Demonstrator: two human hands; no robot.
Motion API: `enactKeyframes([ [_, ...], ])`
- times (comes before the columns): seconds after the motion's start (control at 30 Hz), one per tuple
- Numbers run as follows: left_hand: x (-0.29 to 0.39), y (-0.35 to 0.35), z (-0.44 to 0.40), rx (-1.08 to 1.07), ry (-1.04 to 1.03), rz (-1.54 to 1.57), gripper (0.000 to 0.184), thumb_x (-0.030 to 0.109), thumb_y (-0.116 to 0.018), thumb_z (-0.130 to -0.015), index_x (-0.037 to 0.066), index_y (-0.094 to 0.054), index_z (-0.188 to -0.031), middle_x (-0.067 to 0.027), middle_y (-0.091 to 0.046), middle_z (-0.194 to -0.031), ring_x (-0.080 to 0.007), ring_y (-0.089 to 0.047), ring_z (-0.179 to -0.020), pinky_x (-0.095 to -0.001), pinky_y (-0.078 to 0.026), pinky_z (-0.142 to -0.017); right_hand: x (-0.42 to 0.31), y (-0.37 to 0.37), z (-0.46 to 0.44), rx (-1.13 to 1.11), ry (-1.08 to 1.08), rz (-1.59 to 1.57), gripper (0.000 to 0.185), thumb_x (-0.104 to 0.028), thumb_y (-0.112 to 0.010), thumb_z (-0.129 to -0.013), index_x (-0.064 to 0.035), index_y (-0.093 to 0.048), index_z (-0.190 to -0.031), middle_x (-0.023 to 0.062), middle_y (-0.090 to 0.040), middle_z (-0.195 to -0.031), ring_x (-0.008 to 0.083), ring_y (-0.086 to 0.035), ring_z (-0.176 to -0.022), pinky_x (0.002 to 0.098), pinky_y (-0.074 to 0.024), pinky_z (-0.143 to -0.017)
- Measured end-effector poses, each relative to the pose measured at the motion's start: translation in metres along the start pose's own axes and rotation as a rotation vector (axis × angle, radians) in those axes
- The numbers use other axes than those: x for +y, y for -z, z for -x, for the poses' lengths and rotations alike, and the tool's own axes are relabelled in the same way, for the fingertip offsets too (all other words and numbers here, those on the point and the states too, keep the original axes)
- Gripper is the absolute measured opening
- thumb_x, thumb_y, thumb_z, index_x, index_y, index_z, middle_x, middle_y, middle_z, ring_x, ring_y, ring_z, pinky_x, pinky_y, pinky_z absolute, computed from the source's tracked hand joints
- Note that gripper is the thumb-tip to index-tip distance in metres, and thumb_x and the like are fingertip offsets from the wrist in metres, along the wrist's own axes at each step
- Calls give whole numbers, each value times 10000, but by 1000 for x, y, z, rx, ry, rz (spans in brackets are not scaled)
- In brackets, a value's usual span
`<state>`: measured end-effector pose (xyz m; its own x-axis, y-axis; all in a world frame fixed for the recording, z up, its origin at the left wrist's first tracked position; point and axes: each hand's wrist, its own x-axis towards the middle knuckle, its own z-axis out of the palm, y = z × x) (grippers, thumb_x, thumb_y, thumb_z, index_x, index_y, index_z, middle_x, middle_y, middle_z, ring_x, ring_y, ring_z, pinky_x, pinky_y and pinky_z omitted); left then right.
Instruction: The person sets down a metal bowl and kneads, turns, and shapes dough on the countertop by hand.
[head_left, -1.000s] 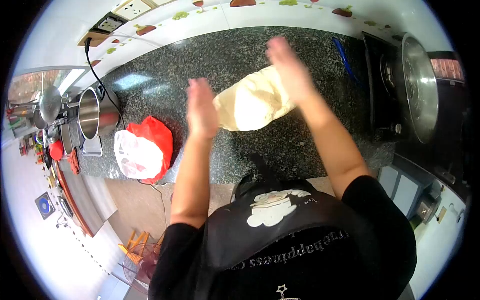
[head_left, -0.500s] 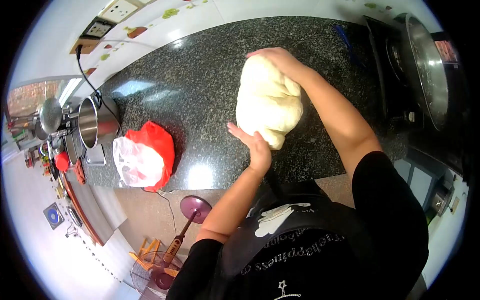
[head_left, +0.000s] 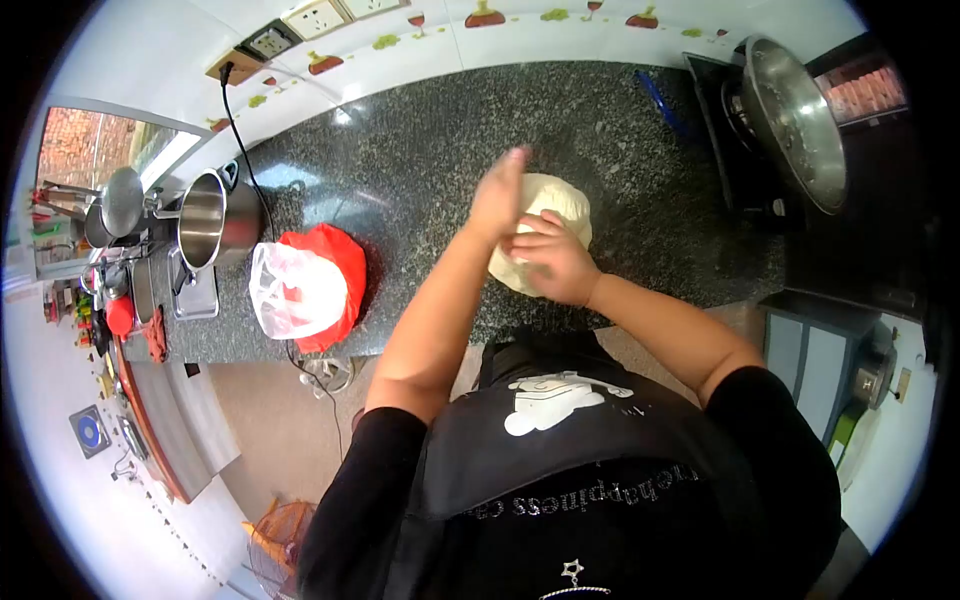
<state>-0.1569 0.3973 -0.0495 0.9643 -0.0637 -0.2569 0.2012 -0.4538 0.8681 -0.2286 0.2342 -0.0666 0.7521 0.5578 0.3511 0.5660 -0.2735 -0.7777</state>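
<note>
A pale, rounded lump of dough rests on the dark speckled counter in front of me, partly hidden by both hands. At its left edge is my left hand, held edge-on with the fingers stretched toward the wall and a little blurred. My right hand lies over the near part of the dough, palm down, its fingers spread and pointing left toward my left hand. Neither hand is wrapped round anything.
A red bag with clear plastic sits left on the counter, near a steel pot and a hanging black cord. At right, a wide metal pan stands on the stove. A blue object lies near the wall.
The dough now looks shorter and more compact. My right hand has come from its far end to its near side, while my left hand has moved up along its left edge. The view has shifted.
</note>
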Motion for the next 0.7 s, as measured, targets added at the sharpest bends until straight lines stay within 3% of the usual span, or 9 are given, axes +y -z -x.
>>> enactKeyframes([
  [0.03,13,-4,-7,-182,160,-238,437,327,-390,-1063,34,-662,-1241,-197,-653,-1286,-406,-567,-1230,-455,-444,-1034,0,9,-6,16,-80,-230,335,-14,-551,-818,-74,-729,-1096,90,-698,-1195,264,-620,-1207,416,-396,-1097],
  [0.07,-15,-26,-13,-28,-58,-376,430,348,-407,-1048,45,-701,-1129,-183,-700,-1153,-410,-605,-1126,-484,-451,-984,-1,23,-12,170,-240,-261,354,45,-510,-818,-45,-710,-1096,163,-682,-1157,312,-634,-1146,423,-462,-1026],
  [0.1,-11,-29,-7,36,-106,-384,413,338,-418,-1039,47,-703,-1112,-178,-701,-1143,-395,-611,-1118,-486,-450,-983,7,31,-28,402,-168,67,323,24,-488,-868,-40,-702,-1101,169,-688,-1115,325,-654,-1082,429,-503,-972],
  [0.17,-11,-33,19,151,-195,-419,380,317,-442,-1021,52,-708,-1078,-170,-702,-1122,-365,-623,-1103,-489,-448,-981,18,39,-57,517,-352,135,270,-54,-485,-927,-43,-705,-1084,174,-694,-1116,325,-659,-1068,429,-500,-974],
  [0.23,-29,-41,41,294,-364,-390,347,259,-479,-992,49,-671,-1191,-162,-662,-1245,-355,-581,-1211,-481,-401,-1074,47,5,-50,319,-739,-31,281,-153,-473,-978,-36,-699,-1095,175,-691,-1135,324,-651,-1087,441,-497,-968],
  [0.27,-43,-49,52,359,-402,-471,380,244,-502,-973,55,-625,-1279,-160,-624,-1310,-365,-543,-1265,-487,-361,-1119,34,-6,-40,118,-460,369,305,-206,-475,-990,-32,-696,-1110,176,-689,-1153,335,-639,-1103,456,-478,-990],
  [0.33,-53,-49,81,353,-453,-394,435,210,-536,-938,51,-596,-1338,-144,-587,-1390,-375,-496,-1331,-520,-328,-1130,9,-26,-12,348,-255,490,318,-181,-465,-974,-34,-692,-1143,169,-681,-1204,380,-601,-1167,507,-424,-1046],
  [0.53,-105,-60,54,448,-656,-563,499,339,-482,-963,60,-587,-1363,-142,-595,-1394,-387,-490,-1353,-511,-257,-1150,55,-38,-6,312,-118,494,486,-347,-405,-952,-78,-638,-1283,165,-620,-1313,400,-563,-1212,538,-391,-1029],
  [0.7,-91,-17,-58,400,-550,-518,538,413,-485,-923,95,-597,-1343,-147,-623,-1339,-391,-564,-1261,-540,-369,-1065,123,-21,-92,292,-155,503,504,-365,-426,-921,-96,-627,-1297,138,-606,-1313,371,-557,-1201,508,-393,-1030],
])
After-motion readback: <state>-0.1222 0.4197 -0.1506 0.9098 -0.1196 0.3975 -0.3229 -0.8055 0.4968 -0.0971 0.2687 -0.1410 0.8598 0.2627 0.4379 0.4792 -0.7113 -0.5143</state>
